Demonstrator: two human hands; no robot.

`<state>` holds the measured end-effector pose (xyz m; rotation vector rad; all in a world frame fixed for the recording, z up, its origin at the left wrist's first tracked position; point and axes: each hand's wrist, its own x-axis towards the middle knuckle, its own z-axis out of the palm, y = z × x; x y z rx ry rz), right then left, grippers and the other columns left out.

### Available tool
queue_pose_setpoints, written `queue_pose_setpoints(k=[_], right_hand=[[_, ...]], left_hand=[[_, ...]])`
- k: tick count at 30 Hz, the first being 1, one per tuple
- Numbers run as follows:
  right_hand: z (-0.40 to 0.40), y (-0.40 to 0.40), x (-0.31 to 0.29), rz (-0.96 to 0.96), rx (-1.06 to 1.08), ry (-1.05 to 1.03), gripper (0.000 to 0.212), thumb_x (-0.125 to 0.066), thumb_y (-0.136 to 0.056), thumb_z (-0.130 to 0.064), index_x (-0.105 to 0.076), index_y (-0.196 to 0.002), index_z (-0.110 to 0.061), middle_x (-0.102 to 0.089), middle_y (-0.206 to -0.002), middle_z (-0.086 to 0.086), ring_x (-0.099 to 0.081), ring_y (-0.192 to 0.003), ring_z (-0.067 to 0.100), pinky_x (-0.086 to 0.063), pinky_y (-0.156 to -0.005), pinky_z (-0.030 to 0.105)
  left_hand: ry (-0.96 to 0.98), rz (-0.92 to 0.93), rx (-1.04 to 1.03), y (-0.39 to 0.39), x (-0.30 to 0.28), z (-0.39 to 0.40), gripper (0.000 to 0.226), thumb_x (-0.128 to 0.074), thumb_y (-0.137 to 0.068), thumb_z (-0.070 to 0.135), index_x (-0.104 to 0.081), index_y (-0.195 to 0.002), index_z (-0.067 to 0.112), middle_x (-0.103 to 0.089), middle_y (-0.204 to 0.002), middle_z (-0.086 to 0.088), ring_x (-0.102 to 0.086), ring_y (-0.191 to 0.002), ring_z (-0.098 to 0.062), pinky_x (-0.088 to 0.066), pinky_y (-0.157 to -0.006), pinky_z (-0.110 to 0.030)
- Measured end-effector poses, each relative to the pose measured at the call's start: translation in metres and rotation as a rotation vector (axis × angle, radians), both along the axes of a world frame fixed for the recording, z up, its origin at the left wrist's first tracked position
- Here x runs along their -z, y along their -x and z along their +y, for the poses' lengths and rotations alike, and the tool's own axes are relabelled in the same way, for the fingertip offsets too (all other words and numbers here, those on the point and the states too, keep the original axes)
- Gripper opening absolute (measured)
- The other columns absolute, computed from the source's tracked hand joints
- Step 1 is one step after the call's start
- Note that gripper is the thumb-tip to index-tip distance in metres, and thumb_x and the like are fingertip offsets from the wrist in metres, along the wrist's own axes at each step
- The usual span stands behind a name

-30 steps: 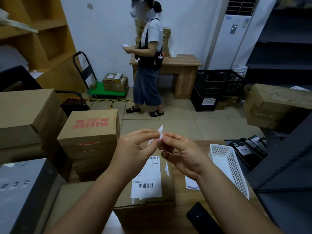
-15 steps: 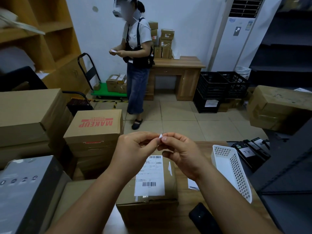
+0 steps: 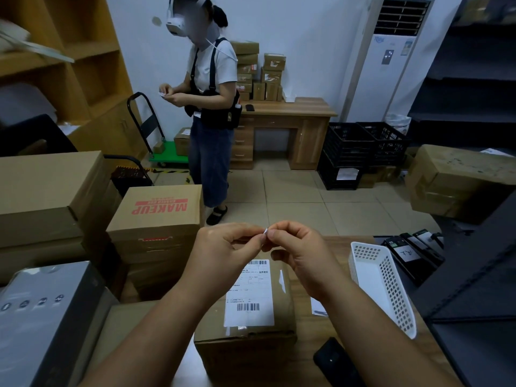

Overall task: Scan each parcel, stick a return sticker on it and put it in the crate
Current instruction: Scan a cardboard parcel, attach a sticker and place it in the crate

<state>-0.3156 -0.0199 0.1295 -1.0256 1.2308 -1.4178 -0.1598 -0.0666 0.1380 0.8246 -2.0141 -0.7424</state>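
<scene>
A small white sticker (image 3: pixel 265 232) shows as a sliver at the centre of the frame, pinched between the fingertips of both hands. The left hand (image 3: pixel 223 251) holds it with thumb and forefinger curled in; the right hand (image 3: pixel 300 251) does the same from the other side, its remaining fingers folded under. The two hands touch at the sticker and hover above the parcel (image 3: pixel 248 317), not on it.

The parcel is a brown cardboard box in the lower centre of the frame, resting on the wooden table (image 3: pixel 335 247). A white shipping label (image 3: pixel 250 294) with barcodes covers much of its top.

The step in hand looks like peeling the return sticker from its backing, or readying it for placement; which of the two cannot be told at this size. The next move would call for lowering the sticker onto a bare patch of cardboard, beside the label and not across the barcodes, then pressing it flat.

At the lower right, a white perforated basket (image 3: pixel 382 286) stands tilted on the table, and a black handheld device (image 3: pixel 335 361) lies at the bottom edge. Black crates (image 3: pixel 363 146) sit on the floor at the right middle. Another person (image 3: pixel 212 107) stands in the upper centre.
</scene>
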Motion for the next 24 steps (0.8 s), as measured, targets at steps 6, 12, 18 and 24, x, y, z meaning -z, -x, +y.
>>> queue_pose_setpoints(k=[6,12,18,24], right_hand=[[0.003,0.002,0.002,0.172,0.050,0.034,0.014,-0.062,-0.091,-0.009,-0.066,-0.079,-0.013,-0.065,-0.073,-0.001,-0.059,-0.073,0.010,-0.047,-0.066,0.024],[0.009,0.017,0.008,0.175,0.126,0.010,0.021,-0.057,-0.091,-0.007,-0.061,-0.073,-0.016,-0.067,-0.079,0.002,-0.059,-0.075,0.014,-0.048,-0.066,0.027],[0.028,0.058,0.023,-0.019,0.243,-0.070,0.024,-0.051,-0.094,-0.004,-0.061,-0.074,-0.014,-0.070,-0.079,0.002,-0.067,-0.081,0.020,-0.053,-0.069,0.030],[0.061,0.110,0.052,-0.148,0.382,-0.145,0.012,-0.064,-0.091,-0.012,-0.062,-0.101,-0.006,-0.073,-0.100,0.016,-0.069,-0.097,0.036,-0.054,-0.084,0.042]], left_hand=[[-0.259,0.052,0.055,0.005,0.000,-0.005,0.010,-0.069,-0.088,0.019,-0.076,-0.093,0.024,-0.074,-0.083,0.015,-0.068,-0.084,0.002,-0.050,-0.072,-0.010],[-0.491,0.149,-0.023,0.028,0.015,-0.012,0.013,-0.059,-0.094,0.022,-0.066,-0.088,0.012,-0.070,-0.082,0.003,-0.068,-0.079,-0.009,-0.058,-0.070,-0.025],[-0.611,0.187,0.058,0.079,0.026,0.003,0.014,-0.056,-0.096,0.020,-0.062,-0.089,0.009,-0.071,-0.081,-0.002,-0.070,-0.077,-0.016,-0.059,-0.069,-0.030],[-0.614,0.084,0.150,0.148,0.051,0.025,0.013,-0.059,-0.094,0.015,-0.065,-0.085,0.008,-0.073,-0.078,-0.009,-0.070,-0.077,-0.030,-0.056,-0.081,-0.050]])
